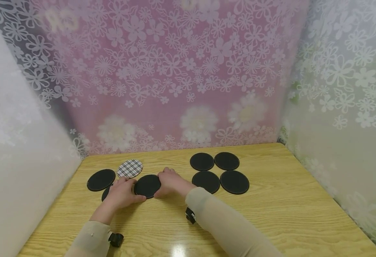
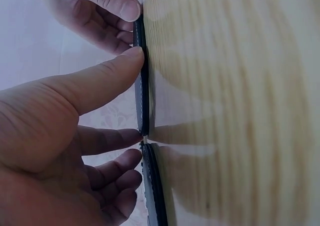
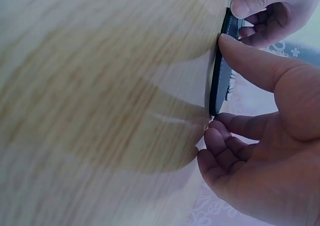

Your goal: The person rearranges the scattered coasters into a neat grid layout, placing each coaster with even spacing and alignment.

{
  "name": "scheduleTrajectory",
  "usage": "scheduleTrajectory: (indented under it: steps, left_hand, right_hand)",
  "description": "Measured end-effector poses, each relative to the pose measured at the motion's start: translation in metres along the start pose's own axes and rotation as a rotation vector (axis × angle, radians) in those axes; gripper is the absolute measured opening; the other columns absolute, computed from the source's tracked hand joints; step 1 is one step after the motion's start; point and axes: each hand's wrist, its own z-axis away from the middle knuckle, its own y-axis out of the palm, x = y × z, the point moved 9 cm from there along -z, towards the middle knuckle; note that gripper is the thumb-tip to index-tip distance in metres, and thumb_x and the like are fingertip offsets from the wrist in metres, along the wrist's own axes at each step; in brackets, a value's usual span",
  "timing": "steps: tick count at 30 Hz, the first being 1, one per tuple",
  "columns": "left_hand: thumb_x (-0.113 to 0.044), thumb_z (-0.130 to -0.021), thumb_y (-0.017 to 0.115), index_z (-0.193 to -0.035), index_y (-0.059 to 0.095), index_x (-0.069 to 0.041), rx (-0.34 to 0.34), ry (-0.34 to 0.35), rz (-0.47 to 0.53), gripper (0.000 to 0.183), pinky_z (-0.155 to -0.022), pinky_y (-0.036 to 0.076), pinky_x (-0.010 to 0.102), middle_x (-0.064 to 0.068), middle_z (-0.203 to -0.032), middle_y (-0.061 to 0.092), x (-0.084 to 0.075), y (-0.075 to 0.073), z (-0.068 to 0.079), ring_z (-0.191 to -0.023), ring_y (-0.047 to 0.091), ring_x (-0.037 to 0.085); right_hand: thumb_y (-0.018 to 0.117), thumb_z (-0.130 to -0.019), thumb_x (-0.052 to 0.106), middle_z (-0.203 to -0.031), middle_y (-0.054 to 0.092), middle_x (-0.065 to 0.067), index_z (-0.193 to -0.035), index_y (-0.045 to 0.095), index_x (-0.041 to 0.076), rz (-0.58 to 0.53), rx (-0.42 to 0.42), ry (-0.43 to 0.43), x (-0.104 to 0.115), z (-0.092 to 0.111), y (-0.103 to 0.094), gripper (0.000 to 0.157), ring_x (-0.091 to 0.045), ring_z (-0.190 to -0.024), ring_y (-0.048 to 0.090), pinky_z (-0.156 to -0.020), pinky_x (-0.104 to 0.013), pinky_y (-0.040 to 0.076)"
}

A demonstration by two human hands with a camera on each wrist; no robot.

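On the left half of the wooden table, a round black coaster (image 1: 147,186) with a stitched edge lies between my two hands. My left hand (image 1: 122,192) grips its left side, thumb at the near edge and index finger farther round the rim. From the right side, my right hand (image 1: 170,182) holds the same coaster (image 3: 221,68) with thumb and index finger on its edge. In the left wrist view, the coaster (image 2: 141,91) is seen edge-on, low over the wood. Another black coaster (image 1: 106,194) is partly hidden behind the left hand, and a plaid coaster (image 1: 130,168) sits just beyond.
A further black coaster (image 1: 101,180) lies at the far left. To the right, several black coasters (image 1: 206,182) form a two-by-two block, one partly behind the right forearm. Flowered curtains (image 1: 188,78) hang around the wooden table (image 1: 281,200) on the back and both sides.
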Motion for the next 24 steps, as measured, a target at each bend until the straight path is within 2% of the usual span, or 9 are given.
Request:
scheduleTrajectory:
  steps: [12,24]
  left_hand:
    - [-0.044,-0.082,0.099,-0.135,0.07,0.004,0.006,-0.01,0.037,0.078,-0.101,0.046,0.069,0.023,-0.126,0.064,0.003,-0.001,-0.002,-0.117,0.055,0.046]
    - [-0.041,-0.081,0.101,-0.134,0.069,0.007,0.002,-0.014,0.057,0.079,-0.1,0.05,0.065,0.024,-0.126,0.065,0.001,0.001,-0.004,-0.118,0.057,0.046]
  right_hand:
    - [0.097,-0.086,0.043,-0.123,0.06,-0.008,-0.139,0.07,0.005,-0.02,-0.003,0.001,-0.002,-0.012,0.002,0.071,-0.024,-0.112,0.054,-0.104,-0.037,0.051]
    - [0.101,-0.081,0.041,-0.121,0.061,-0.008,-0.134,0.069,0.006,-0.053,-0.008,0.033,-0.007,-0.015,0.005,0.071,-0.026,-0.114,0.056,-0.106,-0.042,0.05]
